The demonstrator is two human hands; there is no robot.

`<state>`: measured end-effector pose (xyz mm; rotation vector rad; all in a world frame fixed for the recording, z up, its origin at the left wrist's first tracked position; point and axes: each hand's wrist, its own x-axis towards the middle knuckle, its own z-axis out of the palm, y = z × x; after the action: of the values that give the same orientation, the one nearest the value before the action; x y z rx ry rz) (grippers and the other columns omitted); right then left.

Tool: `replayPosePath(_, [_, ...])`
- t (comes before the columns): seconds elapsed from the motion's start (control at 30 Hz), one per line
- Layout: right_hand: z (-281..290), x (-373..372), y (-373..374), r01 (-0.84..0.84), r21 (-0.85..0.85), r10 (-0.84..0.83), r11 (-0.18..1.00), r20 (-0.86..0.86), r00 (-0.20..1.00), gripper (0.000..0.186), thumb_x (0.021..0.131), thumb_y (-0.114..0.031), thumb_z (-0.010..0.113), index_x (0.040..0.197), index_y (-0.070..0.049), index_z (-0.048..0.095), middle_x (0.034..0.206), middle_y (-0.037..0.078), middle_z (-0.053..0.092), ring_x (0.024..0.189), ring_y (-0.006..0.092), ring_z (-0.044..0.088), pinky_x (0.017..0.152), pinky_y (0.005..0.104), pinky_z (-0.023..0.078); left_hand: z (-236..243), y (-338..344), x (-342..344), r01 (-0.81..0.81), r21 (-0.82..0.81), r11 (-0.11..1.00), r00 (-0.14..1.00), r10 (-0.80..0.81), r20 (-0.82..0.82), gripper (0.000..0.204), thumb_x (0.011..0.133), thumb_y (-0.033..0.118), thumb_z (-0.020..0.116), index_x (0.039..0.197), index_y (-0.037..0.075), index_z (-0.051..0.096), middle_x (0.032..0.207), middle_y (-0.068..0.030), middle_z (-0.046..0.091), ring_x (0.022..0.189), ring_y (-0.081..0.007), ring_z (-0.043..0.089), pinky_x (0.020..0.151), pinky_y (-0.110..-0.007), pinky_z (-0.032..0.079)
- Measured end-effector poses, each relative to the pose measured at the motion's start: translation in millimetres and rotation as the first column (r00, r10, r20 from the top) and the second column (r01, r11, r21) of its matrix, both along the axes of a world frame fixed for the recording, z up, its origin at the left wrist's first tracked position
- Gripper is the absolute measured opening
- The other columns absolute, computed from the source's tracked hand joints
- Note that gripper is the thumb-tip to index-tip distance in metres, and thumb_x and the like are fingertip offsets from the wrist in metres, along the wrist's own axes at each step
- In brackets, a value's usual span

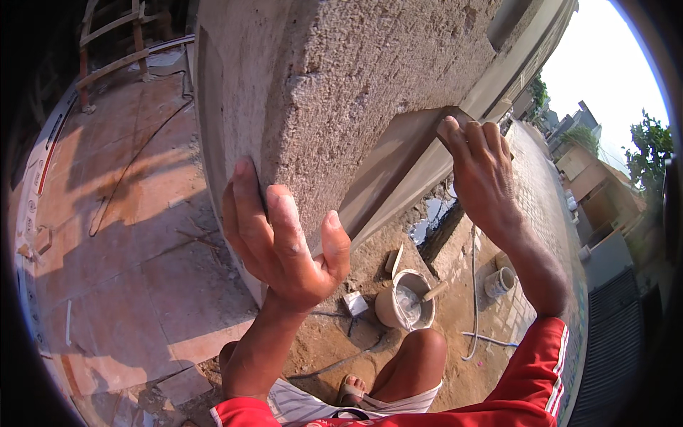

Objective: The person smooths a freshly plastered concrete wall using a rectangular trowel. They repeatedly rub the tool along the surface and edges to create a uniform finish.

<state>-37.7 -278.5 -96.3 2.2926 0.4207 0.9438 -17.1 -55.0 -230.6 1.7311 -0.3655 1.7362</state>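
Note:
A rough, plastered wall corner [356, 85] rises in front of me. Low on it sits a smooth, flat grey panel [391, 153] with a long dark lower edge; I cannot tell its exact kind. My right hand [484, 167] has its fingers bent over the far right end of that panel. At the near corner, my left hand [288, 238] is raised with fingers spread, its fingertips against the wall's edge and its thumb beside the panel's near end. Whether the left palm bears on the panel is hidden.
Below stands a bucket [384, 307] of grey mix with a wooden-handled tool [435, 291] in it. A smaller pail [499, 282] and a pale hose [474, 299] lie to the right. Left are a tiled floor [135, 285], a cable and a wooden ladder-like frame [114, 65].

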Motion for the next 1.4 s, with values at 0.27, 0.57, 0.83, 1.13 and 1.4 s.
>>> replayPosePath(0.27, [-7,-7,3,-0.027,0.03,0.031,0.999,-0.136,0.99,0.039,0.082,-0.002,0.058,0.12,0.001,0.054,0.098,0.011,0.053,0.093,0.0264,0.051,0.081,0.038,0.044,0,-1,3,0.054,-0.021,0.998,0.998,-0.053,0.018,0.057,0.093,0.024,0.052,0.142,0.0,0.038,0.135,-0.0348,0.044,0.118,-0.0476,0.048,0.097,-0.056,0.041])
replayPosePath(0.57, [-10,0,6,0.017,-0.014,-0.018,1.0,-0.156,0.988,0.04,0.081,0.001,0.057,0.121,0.004,0.054,0.1,0.013,0.054,0.096,0.0271,0.05,0.085,0.0385,0.043,0,-3,5,0.034,-0.044,0.998,0.999,-0.033,0.04,0.056,0.093,0.025,0.052,0.141,-0.001,0.038,0.134,-0.0354,0.045,0.117,-0.0477,0.049,0.096,-0.055,0.041])
replayPosePath(0.83, [-3,-7,5,-0.008,0.019,0.01,1.0,-0.082,0.997,0.04,0.082,-0.002,0.059,0.122,0.001,0.054,0.1,0.011,0.052,0.095,0.0265,0.05,0.085,0.039,0.045,1,-3,6,0.021,-0.036,0.999,0.999,-0.019,0.051,0.055,0.092,0.026,0.053,0.139,-0.001,0.039,0.132,-0.036,0.047,0.115,-0.0474,0.05,0.096,-0.055,0.041])
replayPosePath(1.13, [-15,-1,7,0.014,-0.01,-0.016,1.0,-0.22,0.975,0.036,0.083,-0.003,0.058,0.118,0.003,0.056,0.098,0.012,0.055,0.095,0.0254,0.051,0.084,0.0379,0.045,-1,-1,4,-0.003,-0.031,1.0,1.0,0.004,0.016,0.057,0.091,0.026,0.054,0.139,-0.001,0.038,0.131,-0.0361,0.048,0.115,-0.0465,0.051,0.096,-0.054,0.04])
replayPosePath(1.4, [0,2,2,-0.009,-0.033,0.009,0.999,0.003,1.0,0.04,0.08,-0.001,0.059,0.12,0.001,0.055,0.098,0.012,0.054,0.093,0.0267,0.051,0.084,0.0389,0.045,-3,-3,5,0.024,-0.034,0.999,0.999,-0.023,0.027,0.059,0.09,0.025,0.055,0.14,-0.002,0.038,0.132,-0.0361,0.047,0.115,-0.0461,0.051,0.096,-0.052,0.041])
